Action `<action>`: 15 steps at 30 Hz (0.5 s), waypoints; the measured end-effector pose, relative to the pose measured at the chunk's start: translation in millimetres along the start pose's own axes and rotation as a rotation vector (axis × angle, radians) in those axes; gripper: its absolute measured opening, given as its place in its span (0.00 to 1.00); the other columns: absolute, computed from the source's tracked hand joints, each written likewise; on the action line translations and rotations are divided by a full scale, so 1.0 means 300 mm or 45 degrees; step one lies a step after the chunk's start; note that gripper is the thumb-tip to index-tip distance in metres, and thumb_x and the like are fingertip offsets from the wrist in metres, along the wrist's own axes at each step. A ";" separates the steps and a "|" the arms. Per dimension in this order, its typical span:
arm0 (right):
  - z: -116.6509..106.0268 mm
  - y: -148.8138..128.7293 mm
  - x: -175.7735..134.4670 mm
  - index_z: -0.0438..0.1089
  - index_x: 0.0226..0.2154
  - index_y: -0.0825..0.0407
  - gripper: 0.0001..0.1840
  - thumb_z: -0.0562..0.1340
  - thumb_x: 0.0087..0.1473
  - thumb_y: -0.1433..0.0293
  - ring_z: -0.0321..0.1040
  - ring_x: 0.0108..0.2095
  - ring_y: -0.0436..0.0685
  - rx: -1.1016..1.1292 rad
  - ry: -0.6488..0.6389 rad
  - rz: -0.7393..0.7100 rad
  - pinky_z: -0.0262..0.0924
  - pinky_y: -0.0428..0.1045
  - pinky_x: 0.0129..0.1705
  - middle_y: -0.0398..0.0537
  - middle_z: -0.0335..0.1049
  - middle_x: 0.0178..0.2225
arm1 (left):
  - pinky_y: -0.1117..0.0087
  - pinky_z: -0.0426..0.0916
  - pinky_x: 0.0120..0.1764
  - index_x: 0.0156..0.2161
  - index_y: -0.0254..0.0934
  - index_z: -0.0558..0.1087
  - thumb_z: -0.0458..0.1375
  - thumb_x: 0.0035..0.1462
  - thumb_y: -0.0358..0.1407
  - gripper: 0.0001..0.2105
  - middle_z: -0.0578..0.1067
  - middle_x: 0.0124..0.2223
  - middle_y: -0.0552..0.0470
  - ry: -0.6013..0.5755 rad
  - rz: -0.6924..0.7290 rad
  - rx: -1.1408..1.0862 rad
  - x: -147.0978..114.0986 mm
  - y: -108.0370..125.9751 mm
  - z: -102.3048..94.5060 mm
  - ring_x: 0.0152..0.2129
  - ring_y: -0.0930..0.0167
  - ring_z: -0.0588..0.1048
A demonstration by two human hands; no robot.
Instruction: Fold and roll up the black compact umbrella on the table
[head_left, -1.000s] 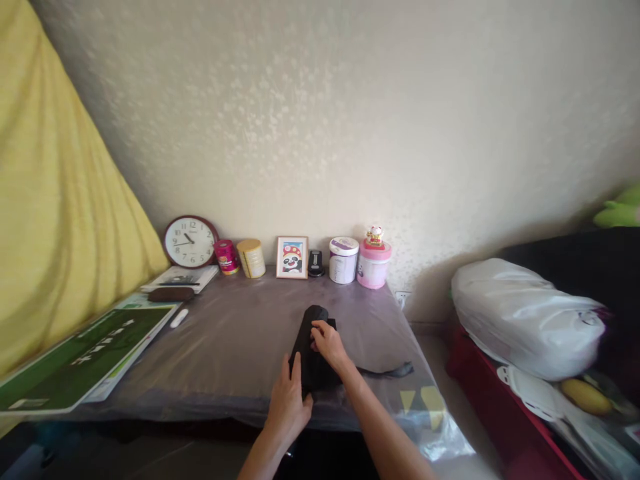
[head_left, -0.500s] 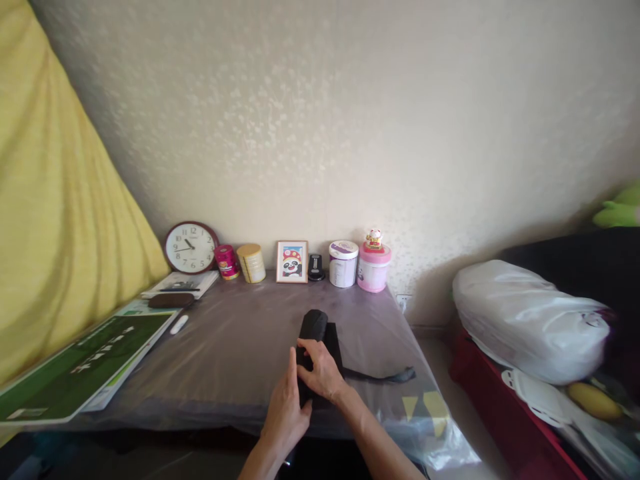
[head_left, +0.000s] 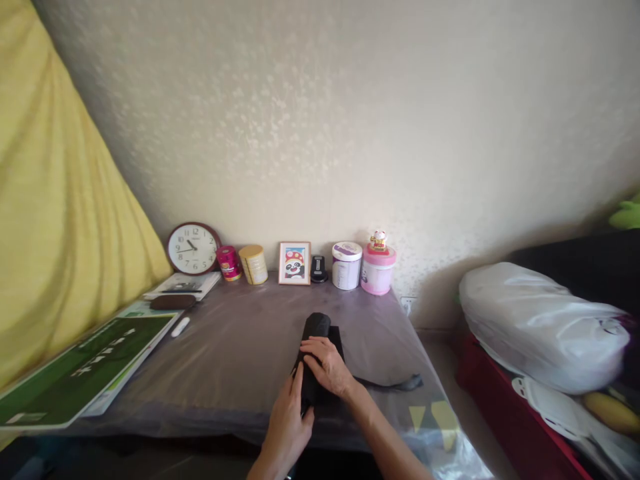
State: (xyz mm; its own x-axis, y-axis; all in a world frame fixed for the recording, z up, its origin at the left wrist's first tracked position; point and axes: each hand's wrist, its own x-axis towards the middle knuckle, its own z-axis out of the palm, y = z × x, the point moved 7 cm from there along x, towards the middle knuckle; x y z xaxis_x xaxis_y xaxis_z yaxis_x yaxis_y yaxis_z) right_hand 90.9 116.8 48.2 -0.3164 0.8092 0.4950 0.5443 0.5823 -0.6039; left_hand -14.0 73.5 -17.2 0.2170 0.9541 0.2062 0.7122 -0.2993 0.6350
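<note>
A black rolled-up cloth bundle (head_left: 316, 326) lies lengthwise on the table before me, its far end rounded. Flat black fabric (head_left: 337, 335) shows along its right side, and a thin black strap (head_left: 395, 385) trails off to the right across the tabletop. My left hand (head_left: 293, 408) grips the near left side of the roll, with the thumb at its near end. Over the top of the roll lies my right hand (head_left: 327, 365), its fingers bent across and pressed onto the cloth. Both hands cover much of the roll's near half.
Along the wall stand a clock (head_left: 194, 249), a pink can (head_left: 229, 263), a yellow can (head_left: 253, 265), a panda picture frame (head_left: 295, 264) and two tubs (head_left: 346, 267). Green booklets (head_left: 75, 370) lie left on the plastic-covered table (head_left: 225, 353). A white bag (head_left: 540, 323) sits right.
My right hand has flattened from a raised pinch-like pose to lie across the roll. My left fingers have lowered against its side. The view has shifted slightly.
</note>
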 end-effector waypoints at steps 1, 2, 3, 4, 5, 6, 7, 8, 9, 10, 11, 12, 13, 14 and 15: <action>0.007 0.006 0.007 0.70 0.42 0.50 0.13 0.55 0.56 0.70 0.59 0.53 0.55 -0.072 0.011 -0.011 0.49 0.55 0.57 0.49 0.70 0.46 | 0.61 0.56 0.56 0.60 0.30 0.48 0.47 0.47 0.30 0.33 0.59 0.59 0.40 0.000 0.001 0.015 -0.001 0.001 0.002 0.56 0.64 0.60; 0.017 0.017 0.014 0.70 0.42 0.50 0.13 0.55 0.56 0.70 0.57 0.54 0.56 -0.136 0.013 -0.005 0.47 0.57 0.58 0.49 0.70 0.47 | 0.61 0.56 0.56 0.60 0.29 0.47 0.47 0.47 0.30 0.33 0.59 0.60 0.40 0.000 0.000 0.027 -0.002 0.002 0.004 0.57 0.64 0.59; 0.027 0.031 0.022 0.70 0.42 0.49 0.13 0.55 0.56 0.69 0.56 0.55 0.57 -0.190 0.015 0.009 0.45 0.58 0.58 0.48 0.69 0.48 | 0.62 0.55 0.57 0.61 0.29 0.47 0.47 0.47 0.30 0.33 0.58 0.60 0.40 -0.004 -0.002 0.039 -0.003 0.003 0.005 0.57 0.64 0.58; 0.036 0.048 0.031 0.70 0.42 0.48 0.13 0.54 0.57 0.69 0.55 0.56 0.57 -0.235 0.016 0.025 0.43 0.59 0.58 0.48 0.69 0.48 | 0.62 0.55 0.57 0.61 0.28 0.46 0.47 0.47 0.30 0.33 0.58 0.60 0.40 -0.014 -0.010 0.051 -0.004 0.004 0.008 0.57 0.65 0.58; 0.044 0.067 0.041 0.70 0.43 0.48 0.13 0.53 0.57 0.69 0.54 0.56 0.57 -0.269 0.013 0.039 0.42 0.60 0.59 0.47 0.69 0.49 | 0.63 0.55 0.57 0.61 0.28 0.46 0.47 0.47 0.30 0.33 0.57 0.60 0.40 -0.027 -0.023 0.064 -0.004 0.005 0.010 0.57 0.65 0.58; 0.051 0.087 0.052 0.70 0.43 0.47 0.14 0.53 0.58 0.69 0.54 0.57 0.56 -0.295 0.009 0.051 0.41 0.60 0.59 0.47 0.68 0.49 | 0.63 0.55 0.57 0.61 0.28 0.45 0.47 0.47 0.30 0.34 0.57 0.61 0.40 -0.044 -0.035 0.075 -0.005 0.005 0.012 0.57 0.65 0.58; 0.056 0.108 0.063 0.70 0.43 0.46 0.14 0.52 0.58 0.69 0.54 0.57 0.56 -0.316 0.007 0.065 0.40 0.60 0.59 0.46 0.68 0.49 | 0.63 0.55 0.57 0.61 0.29 0.44 0.46 0.47 0.30 0.34 0.57 0.61 0.41 -0.061 -0.047 0.084 -0.005 0.006 0.014 0.57 0.65 0.58; 0.059 0.129 0.075 0.70 0.43 0.46 0.14 0.52 0.58 0.69 0.54 0.57 0.56 -0.330 0.006 0.082 0.40 0.60 0.59 0.46 0.68 0.50 | 0.64 0.55 0.57 0.62 0.29 0.44 0.46 0.47 0.29 0.35 0.57 0.61 0.41 -0.078 -0.062 0.089 -0.005 0.006 0.016 0.57 0.66 0.58; 0.060 0.150 0.088 0.70 0.43 0.46 0.15 0.51 0.59 0.69 0.54 0.57 0.56 -0.341 0.005 0.102 0.39 0.60 0.59 0.46 0.68 0.50 | 0.64 0.55 0.57 0.62 0.29 0.43 0.46 0.47 0.29 0.35 0.57 0.61 0.41 -0.091 -0.077 0.088 -0.005 0.007 0.017 0.58 0.66 0.57; 0.060 0.171 0.101 0.70 0.43 0.45 0.15 0.51 0.59 0.68 0.54 0.57 0.56 -0.348 0.005 0.123 0.39 0.60 0.59 0.46 0.68 0.50 | 0.64 0.54 0.57 0.62 0.29 0.43 0.46 0.46 0.29 0.35 0.57 0.61 0.41 -0.100 -0.093 0.080 -0.005 0.007 0.016 0.58 0.66 0.57; 0.059 0.189 0.113 0.70 0.43 0.45 0.15 0.50 0.59 0.68 0.54 0.57 0.56 -0.352 0.004 0.143 0.39 0.60 0.59 0.46 0.68 0.50 | 0.64 0.54 0.57 0.62 0.30 0.44 0.46 0.46 0.28 0.35 0.57 0.61 0.42 -0.106 -0.106 0.065 -0.005 0.008 0.015 0.58 0.66 0.57; 0.058 0.205 0.126 0.70 0.43 0.45 0.15 0.50 0.59 0.68 0.53 0.57 0.55 -0.354 0.003 0.164 0.38 0.60 0.59 0.46 0.67 0.50 | 0.65 0.53 0.57 0.62 0.30 0.44 0.47 0.45 0.28 0.36 0.57 0.61 0.42 -0.110 -0.119 0.043 -0.004 0.009 0.013 0.58 0.67 0.56; 0.056 0.220 0.138 0.70 0.43 0.45 0.15 0.50 0.59 0.68 0.53 0.57 0.55 -0.354 0.000 0.183 0.39 0.60 0.59 0.46 0.67 0.51 | 0.65 0.53 0.58 0.62 0.31 0.44 0.47 0.45 0.28 0.36 0.56 0.61 0.43 -0.113 -0.130 0.019 -0.004 0.011 0.011 0.58 0.67 0.56; 0.053 0.233 0.149 0.70 0.44 0.45 0.16 0.50 0.59 0.68 0.52 0.58 0.55 -0.350 0.001 0.203 0.39 0.60 0.59 0.45 0.66 0.51 | 0.65 0.52 0.58 0.62 0.31 0.44 0.47 0.45 0.28 0.36 0.56 0.61 0.43 -0.118 -0.138 -0.003 -0.003 0.013 0.009 0.58 0.67 0.56; 0.049 0.245 0.159 0.69 0.44 0.45 0.16 0.50 0.59 0.69 0.52 0.58 0.55 -0.340 0.007 0.225 0.39 0.60 0.59 0.45 0.66 0.52 | 0.64 0.52 0.58 0.62 0.31 0.44 0.47 0.45 0.28 0.36 0.56 0.61 0.43 -0.125 -0.141 -0.019 -0.003 0.016 0.007 0.58 0.67 0.56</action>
State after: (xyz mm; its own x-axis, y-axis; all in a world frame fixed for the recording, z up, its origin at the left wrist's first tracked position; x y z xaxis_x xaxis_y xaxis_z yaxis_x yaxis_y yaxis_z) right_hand 104.5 199.5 18.4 -0.1953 0.8950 0.4010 0.7753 0.3913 -0.4958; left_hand -9.3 71.3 -16.0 0.2025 0.9774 0.0609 0.7256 -0.1915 0.6609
